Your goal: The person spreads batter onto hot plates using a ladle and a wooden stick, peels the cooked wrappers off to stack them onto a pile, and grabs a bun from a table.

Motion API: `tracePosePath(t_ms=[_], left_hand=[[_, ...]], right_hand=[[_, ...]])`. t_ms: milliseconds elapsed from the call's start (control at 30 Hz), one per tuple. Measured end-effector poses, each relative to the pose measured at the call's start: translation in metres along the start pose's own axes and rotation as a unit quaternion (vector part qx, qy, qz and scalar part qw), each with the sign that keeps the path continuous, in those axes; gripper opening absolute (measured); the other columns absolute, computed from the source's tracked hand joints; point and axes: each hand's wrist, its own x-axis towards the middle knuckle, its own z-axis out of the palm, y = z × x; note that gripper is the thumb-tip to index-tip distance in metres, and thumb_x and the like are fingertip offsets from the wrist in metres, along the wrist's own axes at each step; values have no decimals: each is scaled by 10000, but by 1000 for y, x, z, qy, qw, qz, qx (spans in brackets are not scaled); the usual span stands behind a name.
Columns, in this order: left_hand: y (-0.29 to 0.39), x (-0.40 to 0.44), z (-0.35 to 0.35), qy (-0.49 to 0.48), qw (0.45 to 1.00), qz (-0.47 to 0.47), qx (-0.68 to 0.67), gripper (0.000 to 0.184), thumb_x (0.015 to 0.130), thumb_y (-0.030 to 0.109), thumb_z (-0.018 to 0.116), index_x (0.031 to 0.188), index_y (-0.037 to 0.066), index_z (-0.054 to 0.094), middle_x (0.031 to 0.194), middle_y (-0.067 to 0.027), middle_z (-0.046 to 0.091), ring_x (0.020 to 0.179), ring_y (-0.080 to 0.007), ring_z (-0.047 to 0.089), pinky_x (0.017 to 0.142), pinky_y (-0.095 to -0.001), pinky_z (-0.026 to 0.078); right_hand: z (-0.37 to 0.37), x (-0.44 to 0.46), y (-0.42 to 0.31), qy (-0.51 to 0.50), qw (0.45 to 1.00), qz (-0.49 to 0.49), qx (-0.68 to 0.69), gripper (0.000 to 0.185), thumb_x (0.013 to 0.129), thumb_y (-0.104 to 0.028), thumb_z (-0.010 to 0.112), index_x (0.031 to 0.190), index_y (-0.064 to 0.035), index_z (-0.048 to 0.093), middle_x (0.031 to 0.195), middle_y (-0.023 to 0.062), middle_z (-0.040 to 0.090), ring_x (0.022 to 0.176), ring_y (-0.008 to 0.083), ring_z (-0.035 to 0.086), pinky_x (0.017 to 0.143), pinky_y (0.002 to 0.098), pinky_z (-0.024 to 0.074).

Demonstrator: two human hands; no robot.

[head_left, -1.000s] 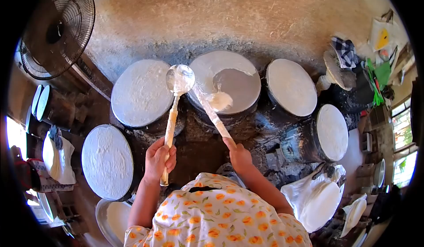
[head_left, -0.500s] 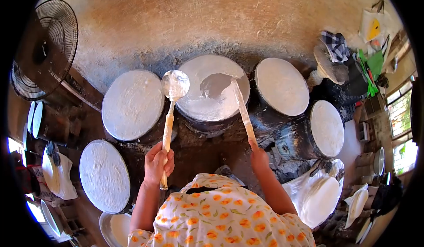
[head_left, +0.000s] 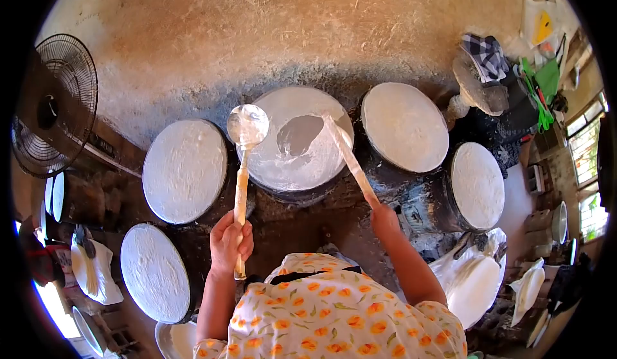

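My left hand (head_left: 231,246) is closed round the handle of a metal ladle (head_left: 248,125). White residue coats its bowl, which is held over the left edge of the middle round pan (head_left: 297,134). In my right hand (head_left: 385,221) is a long flat wooden spatula (head_left: 353,168). Its white-smeared blade reaches over the right part of that pan, and the far end appears to meet the coating. A thick white batter-like layer (head_left: 308,100) covers the pan around a grey oval patch. Both hands are nearer to me than the pan.
More round drum-like stoves with white tops stand left (head_left: 185,171), lower left (head_left: 154,266), right (head_left: 405,126) and far right (head_left: 478,185). A fan (head_left: 54,105) is at the left. White sheets (head_left: 472,288) lie lower right. A rough wall (head_left: 270,25) rises behind.
The view has shifted a little. Relative to the middle pan, the spatula's far end has moved slightly away from me, and my right hand has moved right. The ladle stays above the pan's left edge.
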Motion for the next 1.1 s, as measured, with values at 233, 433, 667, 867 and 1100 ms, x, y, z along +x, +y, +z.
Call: tracePosePath(t_ms=[233,433,667,867,1100], left_hand=[[-1,6,14,14,1000,12,-3,169,916,73,368,990,1,502,707,-63,490,394,-66,364,311,-213,331],[-4,7,26,45,999,0,-4,164,902,61,376,1004,-10,484,710,-67,488,397,-75,376,317,-222,342],[-2,-5,29,79,997,17,8,113,896,64,390,920,-10,473,707,-61,494,400,-84,390,322,-230,347],[-8,2,30,61,998,5,17,162,909,92,414,986,-20,502,700,-54,488,393,-73,379,318,-228,344],[14,-4,13,-49,969,32,-238,384,891,131,462,1213,-80,455,663,-23,428,354,-39,331,277,-189,307]], right_hand=[[10,-35,43,-13,990,-133,40,564,782,-27,545,1292,-265,506,710,188,576,641,361,589,585,466,477],[-5,90,28,50,988,-98,104,510,789,-31,529,1262,-223,527,810,234,615,713,403,596,634,492,471],[-9,124,19,68,966,-119,220,577,789,-43,520,1330,-233,456,1048,185,625,850,399,605,730,474,492],[0,103,-17,-8,945,-119,306,626,756,37,458,1347,-167,433,1286,143,519,1123,329,535,930,367,452],[-15,84,13,17,965,-47,256,640,762,43,459,1359,-182,413,1300,119,504,1004,373,574,807,446,485]])
